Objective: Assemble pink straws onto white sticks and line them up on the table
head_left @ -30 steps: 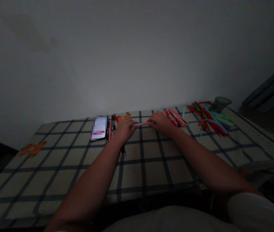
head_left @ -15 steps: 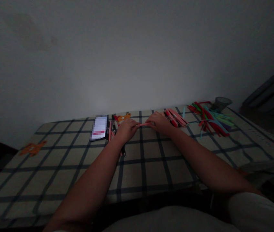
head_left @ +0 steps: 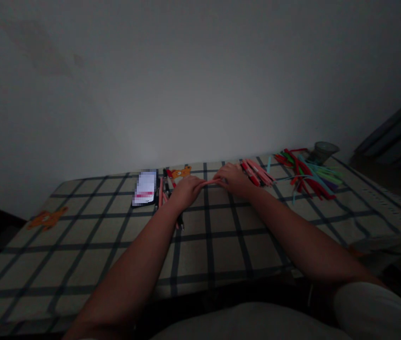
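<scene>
Between my two hands runs a short pink pipe cleaner, held a little above the checked tablecloth. My left hand pinches its left end, and my right hand pinches the other end; the fingertips are partly hidden. Beside my left hand lie pens and pink sticks, partly covered by my wrist. Just right of my right hand is a bundle of pink pipe cleaners with a red-and-white item along its left side.
A phone with a lit screen lies at the left. Red, green, purple and light blue pipe cleaners are piled at the right, by a glass cup. The checked tablecloth reaches back to a plain wall.
The pink pipe cleaner, nearly straight before, now bends slightly between my hands. Both hands have stayed almost in place.
</scene>
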### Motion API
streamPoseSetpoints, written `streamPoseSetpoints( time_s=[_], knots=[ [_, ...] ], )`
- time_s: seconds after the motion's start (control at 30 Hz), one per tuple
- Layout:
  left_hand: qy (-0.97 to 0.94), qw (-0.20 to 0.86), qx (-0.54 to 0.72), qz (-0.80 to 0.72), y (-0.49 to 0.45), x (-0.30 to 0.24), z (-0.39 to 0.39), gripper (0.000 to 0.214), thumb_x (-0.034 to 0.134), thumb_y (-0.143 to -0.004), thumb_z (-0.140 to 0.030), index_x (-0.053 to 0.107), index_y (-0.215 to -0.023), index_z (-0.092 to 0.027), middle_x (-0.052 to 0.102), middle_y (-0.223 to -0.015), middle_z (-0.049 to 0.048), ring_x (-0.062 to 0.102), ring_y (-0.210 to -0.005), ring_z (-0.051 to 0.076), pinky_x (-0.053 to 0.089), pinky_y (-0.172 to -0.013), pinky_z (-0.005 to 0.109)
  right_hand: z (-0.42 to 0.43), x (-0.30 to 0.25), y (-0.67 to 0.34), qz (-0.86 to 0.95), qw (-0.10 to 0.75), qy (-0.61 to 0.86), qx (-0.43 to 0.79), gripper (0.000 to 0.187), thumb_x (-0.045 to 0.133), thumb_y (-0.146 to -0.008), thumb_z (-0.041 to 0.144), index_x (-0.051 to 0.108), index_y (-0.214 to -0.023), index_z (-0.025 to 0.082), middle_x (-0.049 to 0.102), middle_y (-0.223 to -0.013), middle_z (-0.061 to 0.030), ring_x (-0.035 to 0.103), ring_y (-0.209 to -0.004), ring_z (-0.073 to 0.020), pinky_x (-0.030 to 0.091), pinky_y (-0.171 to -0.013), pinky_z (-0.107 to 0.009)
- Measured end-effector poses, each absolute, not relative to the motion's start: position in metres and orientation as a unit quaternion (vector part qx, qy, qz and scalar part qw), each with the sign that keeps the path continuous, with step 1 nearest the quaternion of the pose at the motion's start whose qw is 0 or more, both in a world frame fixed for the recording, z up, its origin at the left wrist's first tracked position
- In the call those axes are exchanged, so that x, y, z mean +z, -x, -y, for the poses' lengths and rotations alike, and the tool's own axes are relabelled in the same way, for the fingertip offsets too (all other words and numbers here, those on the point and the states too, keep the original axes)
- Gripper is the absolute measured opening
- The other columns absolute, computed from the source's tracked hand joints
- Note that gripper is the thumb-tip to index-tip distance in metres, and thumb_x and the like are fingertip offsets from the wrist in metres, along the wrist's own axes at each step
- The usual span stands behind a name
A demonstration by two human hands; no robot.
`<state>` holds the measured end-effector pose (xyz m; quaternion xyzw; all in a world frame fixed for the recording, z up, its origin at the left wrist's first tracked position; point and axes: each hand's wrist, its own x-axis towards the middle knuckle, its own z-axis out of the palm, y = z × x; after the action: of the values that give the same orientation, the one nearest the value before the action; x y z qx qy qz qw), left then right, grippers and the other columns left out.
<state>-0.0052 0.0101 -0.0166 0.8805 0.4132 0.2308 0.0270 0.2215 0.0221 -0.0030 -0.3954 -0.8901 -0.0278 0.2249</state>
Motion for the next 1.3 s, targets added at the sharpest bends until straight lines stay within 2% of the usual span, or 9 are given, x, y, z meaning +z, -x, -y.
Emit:
streamPoseSetpoints(
  time_s=[0.13,0.33,0.57,0.63,0.73,0.83,1.17,1.3],
  knots=[
    [-0.876,0.027,0.254,-0.408,0.005,-0.018,-0.010,0.031,0.044,-0.096,-0.035,0.068,-0.112,-0.022,0.069,-0.100,0.0075,0.058,-0.096,0.020,0.043,-0.087,0.036,-0.021,-0.002,-0.221,0.892,0.228,0.390,-0.015,0.026,0.049,-0.094,0.038,0.070,-0.098,0.022,0.069,-0.101,-0.0064,0.050,-0.100,-0.0221,0.026,-0.083,-0.035],
    [-0.873,0.005,0.284,-0.396,0.008,-0.018,-0.013,0.018,0.058,-0.088,-0.027,0.070,-0.100,-0.020,0.069,-0.096,0.0056,0.058,-0.094,0.021,0.044,-0.086,0.037,-0.023,-0.007,-0.218,0.908,0.232,0.348,0.023,0.033,0.047,-0.095,0.041,0.071,-0.098,0.019,0.069,-0.096,-0.0081,0.052,-0.095,-0.0210,0.028,-0.083,-0.034],
    [-0.878,-0.008,0.295,-0.377,0.007,-0.016,-0.011,0.018,0.058,-0.088,-0.026,0.070,-0.099,-0.019,0.069,-0.095,0.0059,0.058,-0.092,0.020,0.044,-0.085,0.036,-0.028,-0.013,-0.216,0.912,0.188,0.364,0.021,0.037,0.037,-0.099,0.032,0.070,-0.092,0.015,0.068,-0.094,-0.0094,0.051,-0.092,-0.0208,0.030,-0.083,-0.034],
    [-0.876,-0.011,0.294,-0.383,0.007,-0.016,-0.010,0.020,0.055,-0.090,-0.028,0.070,-0.101,-0.019,0.069,-0.095,0.0063,0.058,-0.093,0.021,0.044,-0.085,0.036,-0.026,-0.011,-0.216,0.903,0.198,0.381,0.024,0.037,0.038,-0.098,0.038,0.069,-0.097,0.017,0.068,-0.096,-0.0089,0.052,-0.093,-0.0213,0.030,-0.082,-0.034],
    [-0.867,-0.016,0.295,-0.401,0.007,-0.015,-0.008,0.024,0.052,-0.092,-0.030,0.070,-0.104,-0.018,0.069,-0.096,0.0068,0.058,-0.093,0.021,0.043,-0.084,0.037,-0.023,-0.007,-0.217,0.880,0.235,0.413,0.024,0.036,0.050,-0.091,0.050,0.065,-0.105,0.019,0.067,-0.099,-0.0079,0.052,-0.094,-0.0223,0.029,-0.080,-0.033],
    [-0.867,-0.019,0.287,-0.407,0.007,-0.016,-0.008,0.026,0.050,-0.093,-0.030,0.070,-0.104,-0.018,0.069,-0.095,0.0075,0.058,-0.091,0.021,0.043,-0.084,0.037,-0.022,-0.005,-0.218,0.873,0.242,0.424,0.020,0.032,0.054,-0.090,0.048,0.065,-0.097,0.018,0.067,-0.095,-0.0073,0.053,-0.092,-0.0220,0.028,-0.079,-0.032],
    [-0.875,-0.022,0.309,-0.372,0.008,-0.017,-0.011,0.018,0.056,-0.090,-0.027,0.069,-0.101,-0.019,0.069,-0.095,0.0052,0.057,-0.093,0.020,0.044,-0.085,0.036,-0.028,-0.012,-0.216,0.904,0.189,0.382,0.029,0.042,0.034,-0.099,0.031,0.068,-0.080,0.017,0.068,-0.086,-0.0070,0.052,-0.089,-0.0209,0.028,-0.079,-0.034],
    [-0.867,-0.025,0.307,-0.391,0.006,-0.016,-0.008,0.023,0.052,-0.092,-0.030,0.069,-0.103,-0.020,0.068,-0.096,0.0063,0.057,-0.094,0.021,0.044,-0.085,0.038,-0.026,-0.010,-0.217,0.879,0.247,0.406,0.043,0.036,0.042,-0.096,0.042,0.066,-0.103,0.017,0.068,-0.094,-0.0075,0.054,-0.090,-0.0208,0.029,-0.078,-0.032]
  ],
)
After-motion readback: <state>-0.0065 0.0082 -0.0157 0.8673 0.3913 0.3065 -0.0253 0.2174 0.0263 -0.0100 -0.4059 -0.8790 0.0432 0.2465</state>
